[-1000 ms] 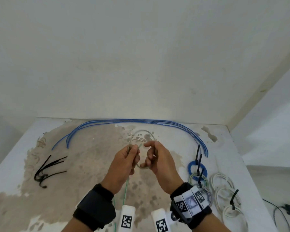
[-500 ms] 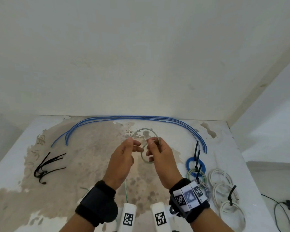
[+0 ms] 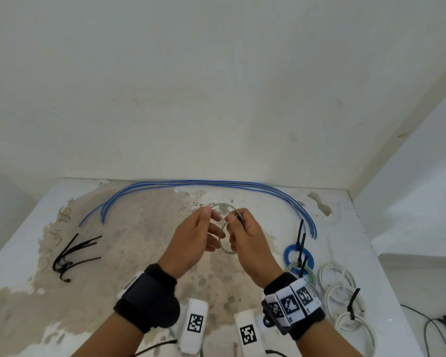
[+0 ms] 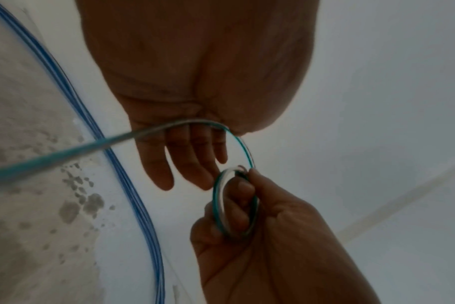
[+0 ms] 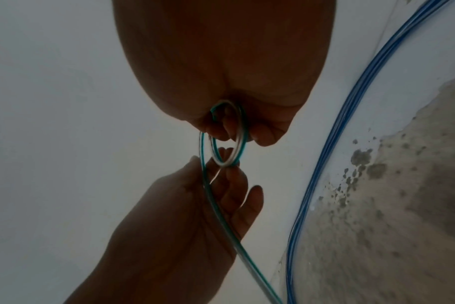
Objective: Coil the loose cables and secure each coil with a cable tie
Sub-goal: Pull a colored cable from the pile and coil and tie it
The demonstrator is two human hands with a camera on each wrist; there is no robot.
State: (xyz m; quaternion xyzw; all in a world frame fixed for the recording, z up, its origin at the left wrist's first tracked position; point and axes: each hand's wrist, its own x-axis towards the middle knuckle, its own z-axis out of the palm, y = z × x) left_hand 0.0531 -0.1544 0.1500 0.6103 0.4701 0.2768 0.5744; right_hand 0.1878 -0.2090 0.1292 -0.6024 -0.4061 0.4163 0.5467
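Leftmost on the bench (image 3: 23, 256), a bundle of black cable ties (image 3: 72, 253) lies well apart from both hands. Further right, the left hand (image 3: 195, 240) is raised above the bench's stained middle; its thumb and forefinger pinch the green-and-white cable (image 4: 65, 152), while the other fingers (image 4: 195, 156) stretch out nearly straight. From that pinch the cable's loose tail runs down toward the near edge, between the wrists. Just beside it, the right hand (image 3: 245, 235) has its fingers curled round the coil (image 3: 225, 243) of the same cable, gripping the small ring upright, so the ring sits between the two hands with the left fingertips touching it. Beyond both hands, blue cables (image 3: 216, 182) arc along the far edge of the bench. At the right, finished coils lie near the right wrist: a blue coil (image 3: 291, 249) with a black tie, then white coils (image 3: 337, 284) further right.
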